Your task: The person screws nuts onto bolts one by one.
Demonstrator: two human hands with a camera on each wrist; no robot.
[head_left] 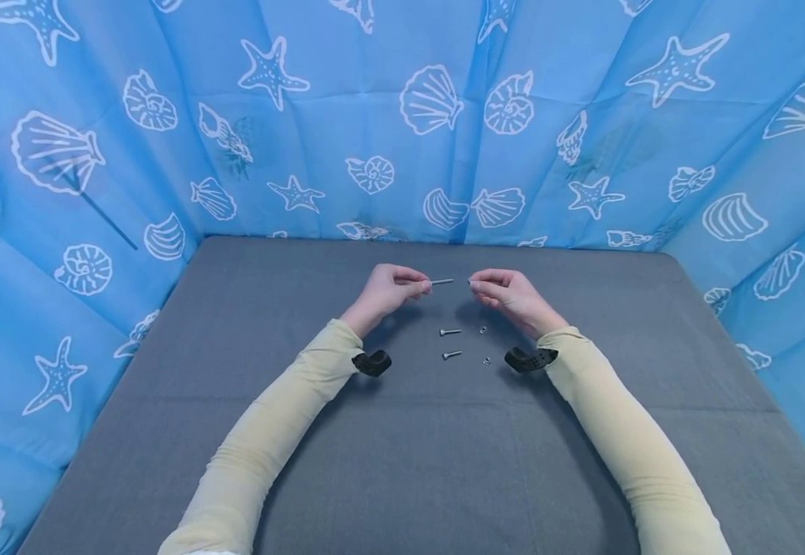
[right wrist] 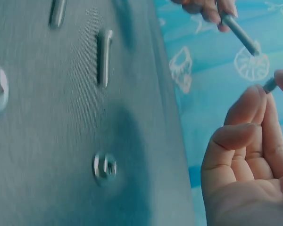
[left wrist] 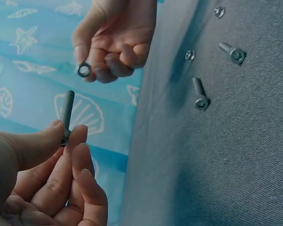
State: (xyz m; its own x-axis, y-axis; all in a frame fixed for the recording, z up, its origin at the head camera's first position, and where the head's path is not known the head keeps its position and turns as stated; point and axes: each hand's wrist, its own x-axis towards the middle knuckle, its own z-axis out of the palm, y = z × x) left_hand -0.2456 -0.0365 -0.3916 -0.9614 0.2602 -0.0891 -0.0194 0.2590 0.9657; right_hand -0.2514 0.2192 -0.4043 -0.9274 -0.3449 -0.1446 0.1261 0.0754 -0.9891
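My left hand (head_left: 392,291) pinches a metal bolt (left wrist: 67,113) by its head between thumb and forefinger, the threaded end pointing right. Opposite it, my right hand (head_left: 510,297) holds a small nut (left wrist: 84,70) between thumb and fingertip. A short gap separates the bolt's tip from the nut, and both are raised above the table. Below the hands lie two more bolts, an upper bolt (head_left: 450,332) and a lower bolt (head_left: 452,354). To their right are two loose nuts, one nut (head_left: 483,330) by the upper bolt and another nut (head_left: 486,361) by the lower.
Grey cloth covers the table (head_left: 402,462). A blue curtain (head_left: 389,116) with white shells and starfish hangs behind it and along both sides. Black wrist devices are worn on the left sleeve (head_left: 291,401) and the right sleeve (head_left: 611,416).
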